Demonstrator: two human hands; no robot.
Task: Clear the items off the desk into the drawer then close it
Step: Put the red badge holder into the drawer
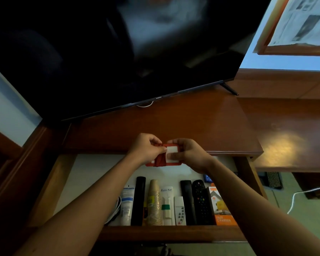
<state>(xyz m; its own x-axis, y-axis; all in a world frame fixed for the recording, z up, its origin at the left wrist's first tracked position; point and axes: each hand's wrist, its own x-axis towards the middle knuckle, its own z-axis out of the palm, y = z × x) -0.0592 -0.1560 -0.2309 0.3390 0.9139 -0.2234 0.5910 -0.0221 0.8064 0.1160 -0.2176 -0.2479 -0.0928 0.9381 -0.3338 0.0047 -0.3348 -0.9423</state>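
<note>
Both hands hold a small red packet with a white label [171, 154] above the back of the open drawer [92, 169]. My left hand [146, 148] pinches its left end and my right hand [190, 154] grips its right side. In the drawer's front row lie a white tube [127, 204], a black remote [139, 200], a stack of paper cups [154, 202], a white remote [179, 210], two more black remotes [198, 200] and an orange charger box [220, 206]. The wooden desk top [192, 122] behind the drawer is bare.
A large dark TV [118, 52] stands at the back of the desk, its foot [229, 88] at the right. A lower wooden ledge [294, 135] extends right. A white cable [299, 196] trails on the floor. A framed print [301, 24] hangs on the wall.
</note>
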